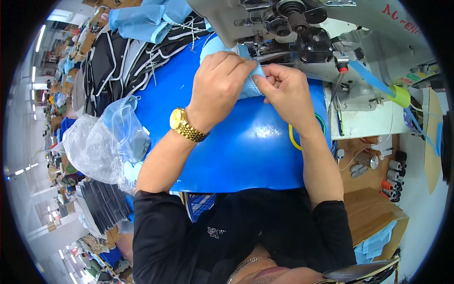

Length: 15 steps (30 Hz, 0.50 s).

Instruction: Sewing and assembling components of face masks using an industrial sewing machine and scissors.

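A light-blue mesh fabric piece (250,88) lies at the working end of a sewing machine (283,28), on the blue table cover. My left hand (220,85), with a gold watch (182,124) on its wrist, is closed on the fabric's left part, its fingertips near the needle area. On the right edge of the fabric, my right hand (286,90) pinches with thumb and forefinger. Both hands are close together just in front of the machine head. The needle and the fabric under it are partly hidden by my fingers and machine parts.
Black pieces with white piping (118,61) and blue mesh pieces (137,23) lie at the back left. A clear plastic bag (92,144) is by the left edge. Scissors with yellow and green handles (294,137) sit beneath my right forearm. Blue tape (371,78) feeds at the right; thread spools (392,180) lie lower.
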Each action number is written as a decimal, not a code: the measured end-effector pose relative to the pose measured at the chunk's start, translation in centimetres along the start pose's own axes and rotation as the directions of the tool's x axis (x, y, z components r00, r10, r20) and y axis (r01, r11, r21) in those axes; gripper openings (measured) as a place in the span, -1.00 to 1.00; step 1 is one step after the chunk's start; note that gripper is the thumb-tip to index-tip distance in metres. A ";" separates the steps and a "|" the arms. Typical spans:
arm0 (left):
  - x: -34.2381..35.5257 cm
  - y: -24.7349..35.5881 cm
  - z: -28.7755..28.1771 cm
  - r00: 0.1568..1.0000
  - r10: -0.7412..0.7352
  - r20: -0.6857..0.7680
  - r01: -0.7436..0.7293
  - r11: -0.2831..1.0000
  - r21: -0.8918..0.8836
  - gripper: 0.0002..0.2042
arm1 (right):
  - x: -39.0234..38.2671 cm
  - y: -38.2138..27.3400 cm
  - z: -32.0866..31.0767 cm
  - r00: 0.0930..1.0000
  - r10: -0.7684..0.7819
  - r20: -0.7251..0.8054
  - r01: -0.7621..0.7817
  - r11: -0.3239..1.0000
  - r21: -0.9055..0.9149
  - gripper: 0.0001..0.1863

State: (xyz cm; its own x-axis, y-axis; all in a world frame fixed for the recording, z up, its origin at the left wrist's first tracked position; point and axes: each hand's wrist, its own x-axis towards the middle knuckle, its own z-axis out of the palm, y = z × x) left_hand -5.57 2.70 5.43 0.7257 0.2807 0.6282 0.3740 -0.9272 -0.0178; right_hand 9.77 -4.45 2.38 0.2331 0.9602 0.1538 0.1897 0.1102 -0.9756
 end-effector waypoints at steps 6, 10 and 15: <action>-0.3 -0.9 -1.1 0.998 0.050 -0.033 -0.049 0.999 0.016 -0.76 | 0.1 -0.1 -0.2 0.999 -0.029 0.015 0.030 0.993 -0.112 -0.80; -0.1 -0.8 -1.2 0.996 0.091 -0.022 -0.090 0.995 0.028 -0.78 | 0.0 0.0 -0.3 0.999 -0.043 0.019 0.045 0.995 -0.095 -0.82; 0.1 -0.9 -1.0 0.996 0.087 -0.005 -0.087 0.994 0.061 -0.80 | 0.2 0.0 -0.3 0.998 -0.068 -0.004 0.067 0.995 -0.072 -0.82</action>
State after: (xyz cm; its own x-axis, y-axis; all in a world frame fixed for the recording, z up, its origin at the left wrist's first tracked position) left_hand -6.46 3.27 6.28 0.7526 0.1974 0.6282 0.3440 -0.9313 -0.1196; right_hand 10.12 -4.32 2.51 0.2236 0.9495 0.2203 0.2736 0.1558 -0.9491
